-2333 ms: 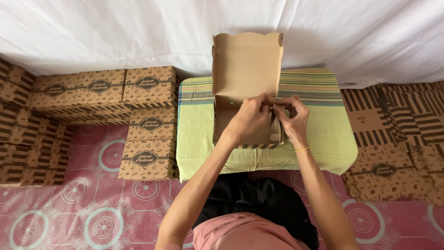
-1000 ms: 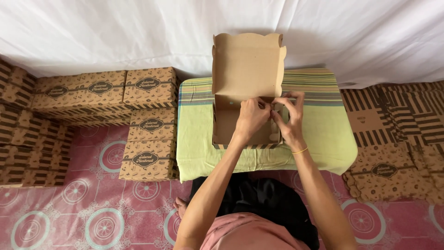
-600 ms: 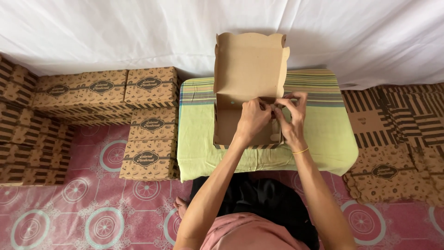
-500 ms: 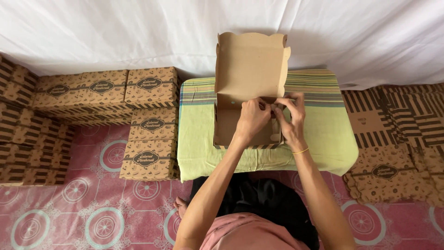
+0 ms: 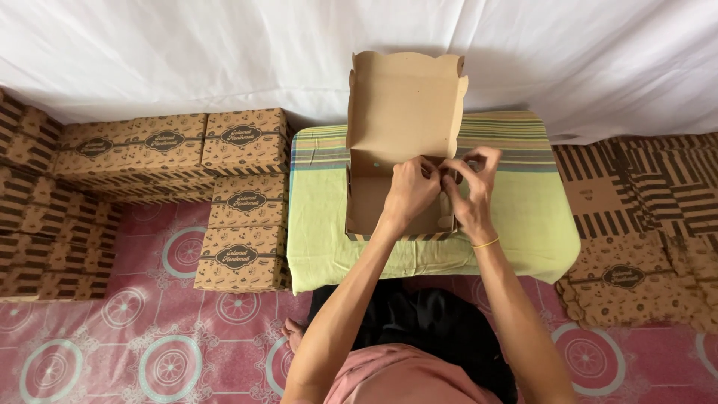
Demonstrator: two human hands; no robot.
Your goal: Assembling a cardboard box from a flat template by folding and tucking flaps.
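An open brown cardboard box [image 5: 374, 202] sits on a low table covered with a green striped cloth [image 5: 321, 224]. Its lid [image 5: 404, 101] stands upright at the far side. My left hand [image 5: 411, 191] and my right hand [image 5: 471, 187] meet at the box's right rear corner, fingers pinching the right side flap of the box. A thin yellow band circles my right wrist. The flap itself is mostly hidden by my fingers.
Folded printed brown boxes [image 5: 243, 202] are stacked to the left of the table, with longer stacks [image 5: 112, 150] against the white sheet [image 5: 187, 52]. Flat unfolded box blanks [image 5: 636, 224] lie piled at the right. A pink patterned mat [image 5: 149, 344] covers the floor.
Both hands stay at the box's right rear corner, with only small finger movements. The upright lid has shifted slightly to the right.
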